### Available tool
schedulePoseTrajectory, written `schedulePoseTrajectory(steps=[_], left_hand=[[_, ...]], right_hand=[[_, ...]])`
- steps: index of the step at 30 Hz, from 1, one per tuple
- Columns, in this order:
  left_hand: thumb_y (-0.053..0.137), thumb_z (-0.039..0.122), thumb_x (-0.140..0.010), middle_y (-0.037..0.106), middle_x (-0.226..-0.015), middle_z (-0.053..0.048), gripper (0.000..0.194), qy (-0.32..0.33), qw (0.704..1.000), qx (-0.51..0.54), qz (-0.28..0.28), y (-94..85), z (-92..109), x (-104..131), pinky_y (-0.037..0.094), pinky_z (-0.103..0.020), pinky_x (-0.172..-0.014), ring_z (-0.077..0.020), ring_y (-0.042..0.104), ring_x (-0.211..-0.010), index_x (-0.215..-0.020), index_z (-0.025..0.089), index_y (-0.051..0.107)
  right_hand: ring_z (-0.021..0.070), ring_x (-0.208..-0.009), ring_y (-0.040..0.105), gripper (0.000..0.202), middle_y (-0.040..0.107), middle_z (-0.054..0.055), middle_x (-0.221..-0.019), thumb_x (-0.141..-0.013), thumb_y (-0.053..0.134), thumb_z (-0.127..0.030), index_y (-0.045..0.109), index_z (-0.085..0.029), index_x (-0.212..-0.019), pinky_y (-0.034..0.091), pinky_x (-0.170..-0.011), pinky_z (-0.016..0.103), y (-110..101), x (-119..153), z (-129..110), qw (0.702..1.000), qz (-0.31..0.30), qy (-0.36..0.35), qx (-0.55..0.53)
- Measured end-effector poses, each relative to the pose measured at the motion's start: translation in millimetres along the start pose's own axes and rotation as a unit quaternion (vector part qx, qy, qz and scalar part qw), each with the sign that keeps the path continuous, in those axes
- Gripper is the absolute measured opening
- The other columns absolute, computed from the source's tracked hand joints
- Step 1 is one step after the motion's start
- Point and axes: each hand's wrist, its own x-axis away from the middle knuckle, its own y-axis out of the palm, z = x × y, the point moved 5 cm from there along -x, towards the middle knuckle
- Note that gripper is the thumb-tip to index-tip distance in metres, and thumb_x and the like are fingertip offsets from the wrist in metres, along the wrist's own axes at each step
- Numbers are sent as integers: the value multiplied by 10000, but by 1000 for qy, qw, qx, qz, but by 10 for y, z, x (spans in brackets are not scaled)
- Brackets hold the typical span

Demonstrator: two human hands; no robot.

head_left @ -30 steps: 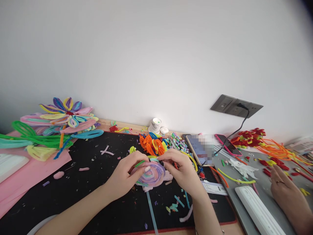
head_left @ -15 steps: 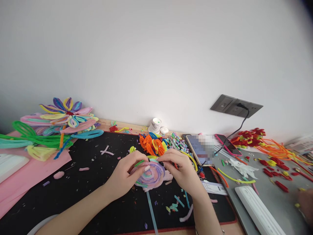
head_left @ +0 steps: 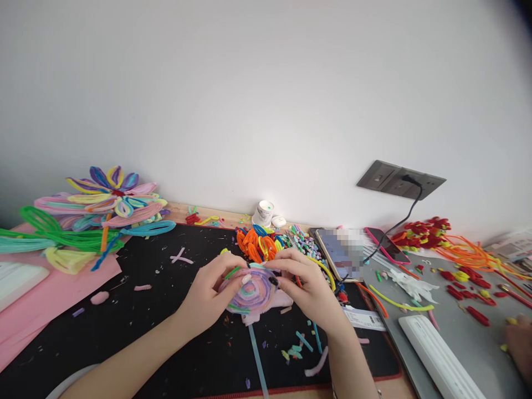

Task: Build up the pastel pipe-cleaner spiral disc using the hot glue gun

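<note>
Between my hands is a round spiral of fuzzy pipe cleaners (head_left: 251,292) in pink, lilac and mint, held above the black mat (head_left: 166,343). My left hand (head_left: 214,285) grips its upper left edge, thumb laid on the front. With thumb and fingers my right hand (head_left: 301,285) pinches its upper right rim. A pale pink fuzzy part (head_left: 281,300) shows behind the spiral on the right. Below it a thin light-blue strip (head_left: 258,360) runs down to the mat's front edge. Bundles of orange and blue pipe cleaners (head_left: 257,244) lie just beyond my fingers.
A pipe-cleaner flower (head_left: 118,194) and pink paper (head_left: 75,293) lie on the left. A paper cup (head_left: 264,213) stands by the wall. Rightward are a phone (head_left: 338,255), a pink-cased phone (head_left: 386,245), a white bar-shaped device (head_left: 438,357) and another person's hand (head_left: 519,346).
My right thumb has moved onto the spiral's front near its right edge. The spiral has shifted slightly left and tilted. The other person's hand at far right has moved a little.
</note>
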Motion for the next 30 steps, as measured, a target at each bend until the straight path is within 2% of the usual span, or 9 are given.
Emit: schedulePoseTrajectory(steps=[3,7,14,20,27,30], left_hand=[[534,266,-924,625,-918,-33,102,-2,1000,9,18,-12,-18,2,506,-276,-732,-165,624,-818,-983,224,605],[547,282,-918,642,-949,-50,114,-7,1000,9,19,0,-47,8,522,-287,-749,-183,638,-855,-984,218,614],[567,286,-909,660,-1087,-61,215,-9,1000,-5,19,0,-37,-2,526,-307,-825,-202,651,-965,-1115,238,606],[540,256,-924,668,-950,-41,178,29,998,-56,-7,-13,89,-36,504,-288,-803,-181,632,-896,-1057,234,656],[533,242,-928,655,-972,-35,195,18,998,-59,-33,16,67,-44,494,-270,-801,-172,626,-902,-1074,245,662],[522,249,-934,650,-981,-40,191,8,998,-56,-35,15,54,-48,486,-272,-807,-174,620,-913,-1056,241,669]], right_hand=[[123,-716,534,385,589,40,-1052,-838,592,-43,694,-281,-1122,476,-644,254,30,2,21,1000,-7,17,-2],[133,-714,518,425,587,30,-967,-816,604,-33,666,-276,-1158,465,-622,251,29,-9,32,1000,17,19,-7],[139,-741,531,331,581,39,-973,-854,568,-62,705,-264,-1078,449,-618,255,36,-16,49,999,20,18,-17],[146,-786,551,298,574,43,-984,-868,564,-74,719,-257,-1044,439,-630,259,55,-12,66,1000,14,24,-11],[134,-743,541,321,597,36,-981,-843,576,-40,714,-247,-1046,425,-619,252,45,-15,66,1000,7,27,4],[126,-699,518,305,613,28,-945,-826,594,-49,705,-231,-1044,420,-604,243,-4,-13,76,999,27,23,9]])
